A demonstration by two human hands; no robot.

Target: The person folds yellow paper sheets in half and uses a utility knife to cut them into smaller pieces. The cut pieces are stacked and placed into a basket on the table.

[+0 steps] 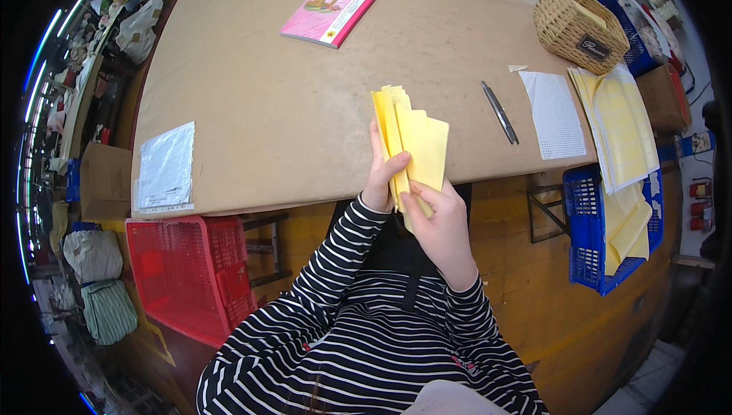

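Observation:
A stack of yellow cut pieces [423, 140], thin like paper or cloth, is held up over the near edge of the table [305, 117]. My left hand [384, 171] wraps around the stack's left side, its thumb pressed across the front. Lower down on the right, my right hand [441, 217] pinches the pieces near their bottom end. The upper ends fan out unevenly, with one broad piece spread to the right. Whether the pieces are paper or fabric I cannot tell.
A pink notebook [334, 11] lies at the far side. On the right are a utility knife [499, 112], a white sheet [553, 115], yellow sheets [616, 125] and a wicker basket [576, 26]. Papers [166, 165] lie left. A red crate [187, 270] and a blue crate [585, 243] stand below.

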